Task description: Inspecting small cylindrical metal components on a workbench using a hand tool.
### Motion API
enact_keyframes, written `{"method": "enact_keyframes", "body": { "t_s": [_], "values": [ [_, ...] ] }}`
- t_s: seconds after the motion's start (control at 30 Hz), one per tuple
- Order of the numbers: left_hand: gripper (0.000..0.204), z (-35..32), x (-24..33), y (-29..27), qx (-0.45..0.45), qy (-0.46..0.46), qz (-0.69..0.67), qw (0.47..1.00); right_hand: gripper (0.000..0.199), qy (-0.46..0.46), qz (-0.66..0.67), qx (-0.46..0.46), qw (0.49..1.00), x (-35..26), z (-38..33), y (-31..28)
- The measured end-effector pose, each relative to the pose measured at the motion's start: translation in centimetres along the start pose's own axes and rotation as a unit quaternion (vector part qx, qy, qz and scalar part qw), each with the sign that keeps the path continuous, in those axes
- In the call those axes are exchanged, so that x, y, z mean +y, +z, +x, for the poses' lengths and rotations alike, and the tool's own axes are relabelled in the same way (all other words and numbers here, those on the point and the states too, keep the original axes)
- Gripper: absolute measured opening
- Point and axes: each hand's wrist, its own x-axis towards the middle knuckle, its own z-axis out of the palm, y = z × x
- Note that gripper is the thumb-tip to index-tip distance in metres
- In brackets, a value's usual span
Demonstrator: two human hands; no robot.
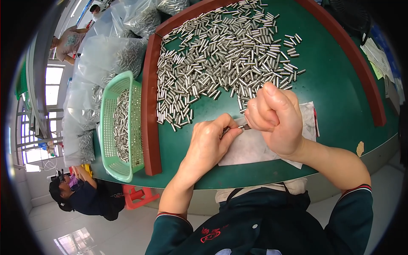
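My left hand (207, 140) is closed, with its thumb and index finger pinching a small metal cylinder (226, 131). Just to the right my right hand (278, 121) makes a fist, thumb on top, around a thin metal piece (246, 126). Most of that piece is hidden by the fingers, so its kind cannot be told. Its end meets or nearly meets the cylinder at my left fingertips. Beneath both hands lies a whitish, smudged cloth (242, 148). Beyond them a large pile of loose shiny metal cylinders (229, 51) covers the green tabletop (331, 76).
A dark red rail (152, 106) borders the pile on the left, and another (357, 59) curves along the right. Outside the left rail stands a light green basket (108, 140) of cylinders, beside several filled plastic bags (106, 55). A person (85, 191) sits at the lower left near a red stool (138, 195).
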Motion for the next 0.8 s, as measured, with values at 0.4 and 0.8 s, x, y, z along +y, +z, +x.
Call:
{"method": "enact_keyframes", "body": {
  "t_s": [0.4, 0.8],
  "values": [
    [0.012, 0.2, 0.2, -0.2, -0.001, 0.003, -0.01, 1.0, 0.039, -0.003, -0.006, -0.013, 1.0, 0.6, -0.3, 0.5],
    [0.013, 0.4, -0.8, -2.0, -0.036, -0.124, -0.443, 0.887, 0.041, 0.025, 0.038, -0.025, 0.999, -1.4, 0.0, 0.2]
  ]
}}
